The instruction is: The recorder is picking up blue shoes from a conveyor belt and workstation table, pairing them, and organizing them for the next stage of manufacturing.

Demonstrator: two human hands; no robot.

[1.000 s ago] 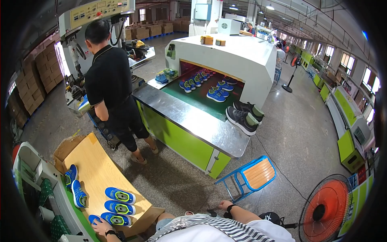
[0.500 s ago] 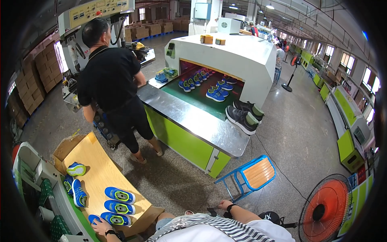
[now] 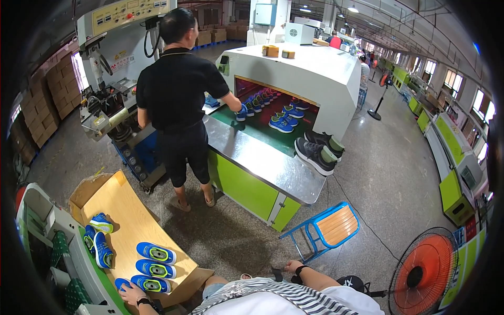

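My left hand (image 3: 132,295), with a dark band at the wrist, grips a blue sneaker (image 3: 122,284) at the near left corner of the wooden table (image 3: 131,215). The hand covers part of that sneaker. Beside it, three blue sneakers with lime collars (image 3: 156,253) stand in a row. Farther along the table's left side are more blue sneakers (image 3: 103,250), one tipped to show its lime sole (image 3: 102,223). My right hand (image 3: 291,266) hangs low near a blue-framed stool (image 3: 336,226), fingers slightly apart, with nothing visible in it.
A co-worker in black (image 3: 181,100) stands at a conveyor oven (image 3: 289,68) with blue sneakers on its green belt (image 3: 257,126). Dark sneakers (image 3: 316,154) rest on its metal ledge (image 3: 262,168). An orange-bladed fan (image 3: 422,273) stands at right; a cable crosses the floor.
The co-worker has stepped right and now reaches to a blue sneaker at the belt's left edge, lifting it slightly. Both my hands have stayed in place.
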